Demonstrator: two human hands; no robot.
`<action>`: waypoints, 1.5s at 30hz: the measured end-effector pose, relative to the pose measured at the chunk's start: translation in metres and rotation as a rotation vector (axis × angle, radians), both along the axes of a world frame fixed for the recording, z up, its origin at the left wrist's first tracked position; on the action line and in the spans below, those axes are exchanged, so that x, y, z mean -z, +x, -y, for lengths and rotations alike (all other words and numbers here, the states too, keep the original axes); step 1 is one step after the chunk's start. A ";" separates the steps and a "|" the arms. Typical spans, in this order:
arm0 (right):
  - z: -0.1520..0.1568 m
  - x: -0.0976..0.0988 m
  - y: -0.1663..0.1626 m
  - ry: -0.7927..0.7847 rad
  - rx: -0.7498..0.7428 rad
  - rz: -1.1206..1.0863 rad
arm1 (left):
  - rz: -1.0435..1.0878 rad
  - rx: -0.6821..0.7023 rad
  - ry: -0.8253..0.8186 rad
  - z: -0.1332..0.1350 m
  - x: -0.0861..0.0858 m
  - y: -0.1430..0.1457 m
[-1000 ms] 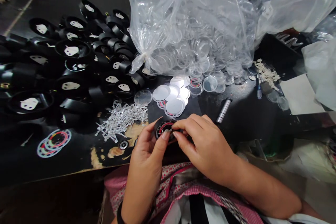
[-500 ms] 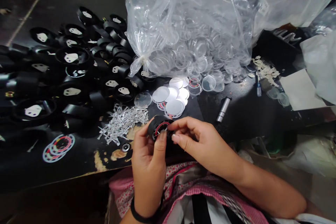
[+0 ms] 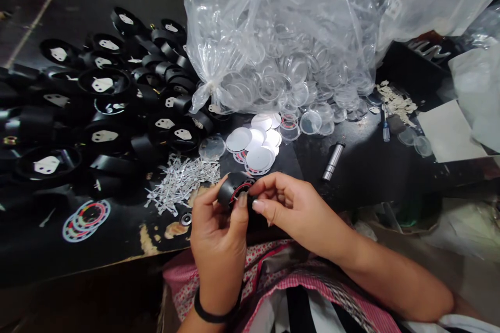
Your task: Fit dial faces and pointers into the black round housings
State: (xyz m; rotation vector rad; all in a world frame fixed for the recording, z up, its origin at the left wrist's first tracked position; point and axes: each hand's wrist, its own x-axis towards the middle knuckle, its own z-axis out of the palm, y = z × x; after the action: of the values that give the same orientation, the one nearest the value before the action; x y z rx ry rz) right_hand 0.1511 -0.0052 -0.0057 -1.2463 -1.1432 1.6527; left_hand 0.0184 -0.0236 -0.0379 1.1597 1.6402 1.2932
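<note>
My left hand [image 3: 219, 234] is closed round a small black pressure gauge [image 3: 230, 187], its thumb at the lower edge of the face. Part of a dial with a red and black scale shows inside the rim, turned to the right. Close against the right side of the gauge is my right hand [image 3: 289, 203], thumb and fingers drawn together in a pinch. Whatever lies between those fingertips is hidden. Just left of the gauge is a heap of thin silvery pointers [image 3: 183, 182]. Behind it lie round white dial discs [image 3: 253, 140], some with printed scales facing up.
Many black gauge housings [image 3: 105, 135] crowd the left side. A clear bag of transparent round lenses [image 3: 281, 41] stands at the back. To the right lie a metal cylindrical tool [image 3: 334, 161], a small screwdriver [image 3: 386, 130] and pale flat parts [image 3: 396, 104]. Printed dials [image 3: 86, 221] lie front left.
The gauge has tilted in my left hand, so less of its dial shows and more of its black side. My right fingers stay beside it with a slight shift.
</note>
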 end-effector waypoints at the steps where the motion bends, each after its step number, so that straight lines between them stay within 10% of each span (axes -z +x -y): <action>1: 0.000 -0.001 0.000 -0.013 0.001 -0.009 | -0.003 -0.004 -0.009 0.000 0.000 0.000; 13: 0.004 -0.008 0.001 -0.069 0.020 -0.033 | -0.003 0.005 -0.075 0.000 -0.010 -0.001; 20: 0.001 -0.006 0.013 0.415 0.013 0.417 | 0.706 0.019 -0.385 -0.007 -0.014 0.001; 26: -0.003 0.000 0.021 0.677 -0.051 0.585 | 0.851 0.043 -0.463 -0.010 -0.014 0.000; 45: -0.017 -0.011 0.016 0.910 -0.562 1.249 | 0.424 0.289 -0.386 -0.007 0.002 -0.006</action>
State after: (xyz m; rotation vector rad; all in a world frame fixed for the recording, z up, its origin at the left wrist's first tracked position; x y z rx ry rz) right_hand 0.1667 0.0117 0.0054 -1.3025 -2.7487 0.2514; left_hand 0.0122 -0.0171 -0.0403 0.7863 1.2793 0.9093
